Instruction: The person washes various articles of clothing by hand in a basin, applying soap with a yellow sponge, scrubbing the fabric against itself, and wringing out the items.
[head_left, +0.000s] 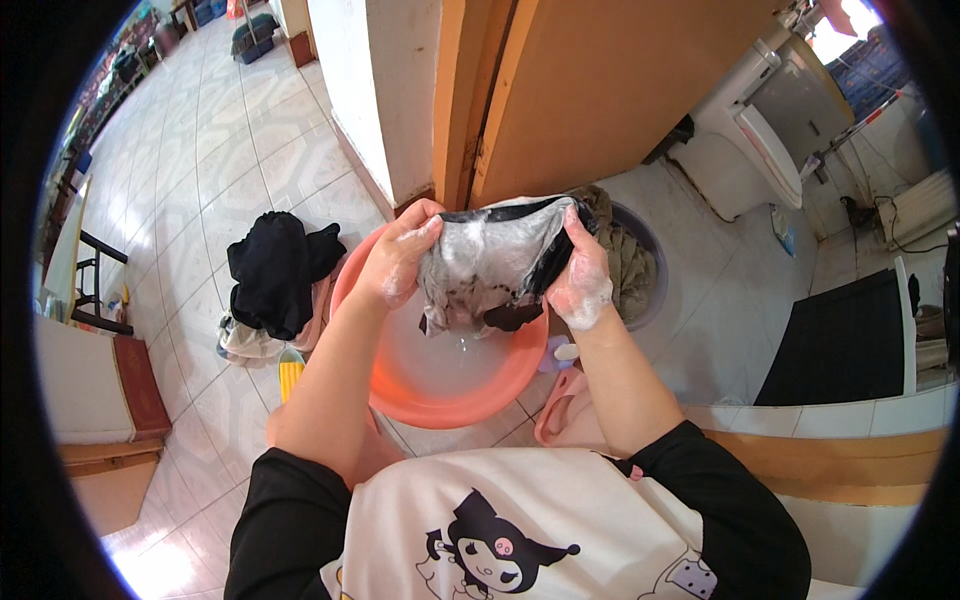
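A wet grey garment with black trim (491, 251) is stretched between my two soapy hands, above an orange-pink plastic basin (465, 411). My left hand (401, 259) grips its left end, and my right hand (581, 274) grips the right end by the dark edging. White suds cover both palms and part of the fabric. Cloudy, soapy water (450, 367) fills the basin's lower part, and the garment's bottom hangs over it. Just right of the basin, under my right forearm, lies a white bar of soap (568, 352) on a lilac soap dish (553, 358).
Left of the basin a pile of black clothes (274, 270) lies on the tiled floor, a yellow-bristled scrubbing brush (291, 375) nearby. Behind my right hand a grey tub (658, 262) holds olive-green clothing (631, 270). A wooden door (600, 90) stands beyond; a toilet (750, 150) is at upper right.
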